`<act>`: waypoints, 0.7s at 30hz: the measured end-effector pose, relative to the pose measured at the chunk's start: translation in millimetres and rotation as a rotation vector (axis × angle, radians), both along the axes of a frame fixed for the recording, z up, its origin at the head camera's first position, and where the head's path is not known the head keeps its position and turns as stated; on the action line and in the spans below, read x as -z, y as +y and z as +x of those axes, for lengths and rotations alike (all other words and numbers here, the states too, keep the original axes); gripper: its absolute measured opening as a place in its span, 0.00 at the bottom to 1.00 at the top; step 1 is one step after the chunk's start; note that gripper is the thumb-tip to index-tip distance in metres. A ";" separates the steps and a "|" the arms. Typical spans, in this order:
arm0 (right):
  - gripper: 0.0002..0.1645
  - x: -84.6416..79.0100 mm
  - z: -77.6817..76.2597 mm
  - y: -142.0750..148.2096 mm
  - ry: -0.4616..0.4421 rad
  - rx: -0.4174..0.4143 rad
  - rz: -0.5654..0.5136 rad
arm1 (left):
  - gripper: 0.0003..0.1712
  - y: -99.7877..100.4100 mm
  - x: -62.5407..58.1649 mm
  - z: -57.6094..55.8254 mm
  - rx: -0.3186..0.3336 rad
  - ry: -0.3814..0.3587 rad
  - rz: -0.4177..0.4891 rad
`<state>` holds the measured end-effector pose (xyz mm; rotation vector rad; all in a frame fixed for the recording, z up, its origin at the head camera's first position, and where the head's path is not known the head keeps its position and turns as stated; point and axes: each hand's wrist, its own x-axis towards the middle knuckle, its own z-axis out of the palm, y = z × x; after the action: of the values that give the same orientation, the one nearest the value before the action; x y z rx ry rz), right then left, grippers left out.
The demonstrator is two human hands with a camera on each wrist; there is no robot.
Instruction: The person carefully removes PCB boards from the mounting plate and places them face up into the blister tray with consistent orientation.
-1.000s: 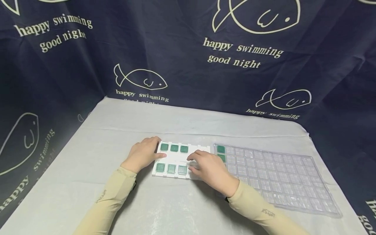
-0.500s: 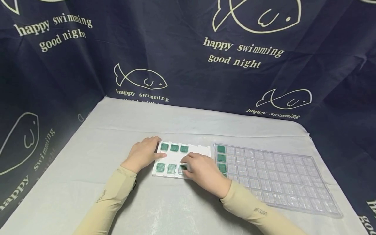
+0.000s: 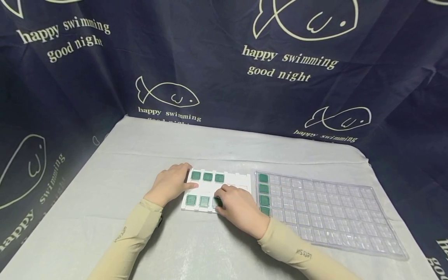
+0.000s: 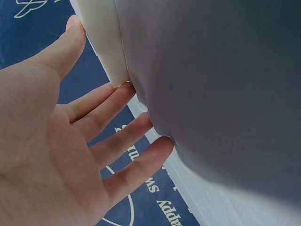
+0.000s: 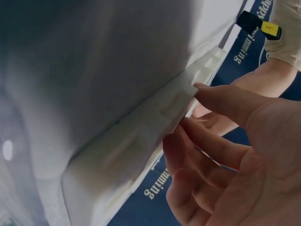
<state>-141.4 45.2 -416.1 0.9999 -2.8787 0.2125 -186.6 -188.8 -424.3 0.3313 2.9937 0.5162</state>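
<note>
A white tray [image 3: 210, 188] lies mid-table, with three small green circuit boards [image 3: 207, 177] in its far row and three more along its near row. My left hand [image 3: 170, 182] holds the tray's left end, thumb over the top and fingers at the far corner. In the left wrist view, the fingertips [image 4: 126, 86] are right at the corner of the tray. My right hand [image 3: 239, 208] pinches the rightmost near green circuit board [image 3: 217, 202] between thumb and index finger, partly hiding it. The right wrist view shows the fingers at the edge of the tray [image 5: 124, 146].
To the right stands a clear compartment tray [image 3: 336, 210], with several green boards [image 3: 263, 188] down its left column. My right forearm passes over its near left part. The pale tablecloth [image 3: 210, 144] reaches back to a dark blue printed curtain [image 3: 224, 89].
My right hand has moved left and closed its fingertips on the rightmost near circuit board. More boards show in the clear tray's left column. The left hand stays in place.
</note>
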 end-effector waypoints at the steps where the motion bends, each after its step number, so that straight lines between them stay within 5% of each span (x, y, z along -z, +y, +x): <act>1: 0.18 0.1 0.2 -0.2 0.007 -0.001 -0.001 | 0.34 0.1 0.1 0.0 0.001 0.000 0.000; 21: 0.16 1.6 3.4 1.9 0.103 -0.023 -0.019 | 0.34 0.4 0.6 -0.1 -0.002 0.007 0.003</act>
<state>-137.9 47.1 -417.7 1.0098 -2.7693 0.1832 -186.8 -188.3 -424.9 0.3316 3.0009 0.5204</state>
